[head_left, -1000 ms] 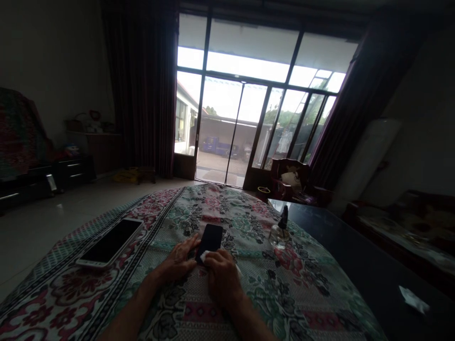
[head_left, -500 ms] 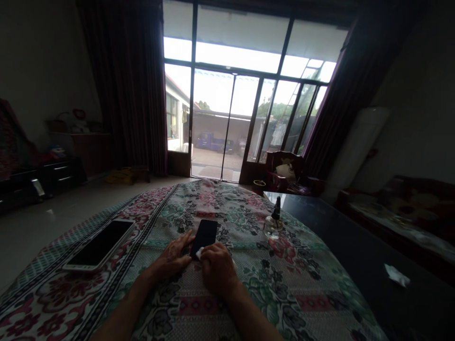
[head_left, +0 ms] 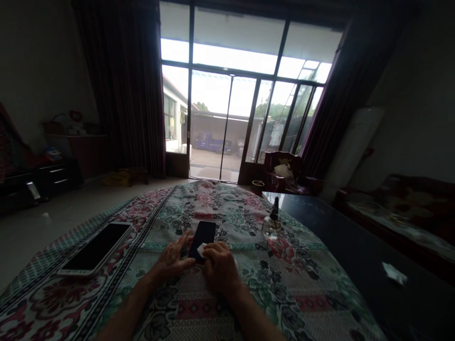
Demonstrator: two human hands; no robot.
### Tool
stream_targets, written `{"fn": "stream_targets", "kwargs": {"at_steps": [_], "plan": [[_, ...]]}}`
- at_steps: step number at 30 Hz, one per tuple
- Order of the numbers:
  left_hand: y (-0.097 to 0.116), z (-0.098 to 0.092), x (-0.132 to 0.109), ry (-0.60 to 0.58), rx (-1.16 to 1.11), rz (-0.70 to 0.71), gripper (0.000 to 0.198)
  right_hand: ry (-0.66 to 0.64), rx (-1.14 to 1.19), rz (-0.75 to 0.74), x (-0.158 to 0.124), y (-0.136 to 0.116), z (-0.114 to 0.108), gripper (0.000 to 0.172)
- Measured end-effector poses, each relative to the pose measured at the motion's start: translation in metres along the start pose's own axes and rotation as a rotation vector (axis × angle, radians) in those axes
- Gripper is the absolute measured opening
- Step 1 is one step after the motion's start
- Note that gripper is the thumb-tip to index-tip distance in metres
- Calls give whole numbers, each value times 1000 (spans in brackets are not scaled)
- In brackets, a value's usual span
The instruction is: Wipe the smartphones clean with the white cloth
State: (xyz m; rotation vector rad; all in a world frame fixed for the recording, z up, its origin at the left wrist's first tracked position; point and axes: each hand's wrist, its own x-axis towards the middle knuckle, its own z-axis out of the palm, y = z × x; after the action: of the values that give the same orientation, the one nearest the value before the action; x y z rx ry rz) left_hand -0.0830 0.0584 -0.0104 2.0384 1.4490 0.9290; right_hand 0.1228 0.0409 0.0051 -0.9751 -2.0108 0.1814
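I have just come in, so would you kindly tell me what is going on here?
The person's right hand holds a white wad against a dark phone lying on a patterned cloth. The left hand is spread at that phone's left side. A white-edged phone lies farther left, and a clear bottle stands to the right.

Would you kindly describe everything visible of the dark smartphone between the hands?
The dark smartphone lies flat on the floral cloth, slim and rectangular, its far end angled rightward. Its smooth upper face looks unlit; whether screen or back, I cannot tell. The left hand appears to touch its left edge; the right hand holds a white wad against its near part.
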Motion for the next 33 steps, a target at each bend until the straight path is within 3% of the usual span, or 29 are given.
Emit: {"fn": "stream_targets", "kwargs": {"at_steps": [3,8,17,26,33], "plan": [[-1,8,1,39,63,-4,86,-103,-16,13,-1,-3,2,27],[9,13,3,43,108,-57,86,-139,-100,98,8,1,7,31],[18,9,5,42,111,-99,82,-268,-307,175,51,17,15,29],[14,11,5,24,105,-129,84,-294,-348,189,94,42,42,28],[19,9,5,30,100,-143,81,-307,-325,166,105,51,51,32]]}}
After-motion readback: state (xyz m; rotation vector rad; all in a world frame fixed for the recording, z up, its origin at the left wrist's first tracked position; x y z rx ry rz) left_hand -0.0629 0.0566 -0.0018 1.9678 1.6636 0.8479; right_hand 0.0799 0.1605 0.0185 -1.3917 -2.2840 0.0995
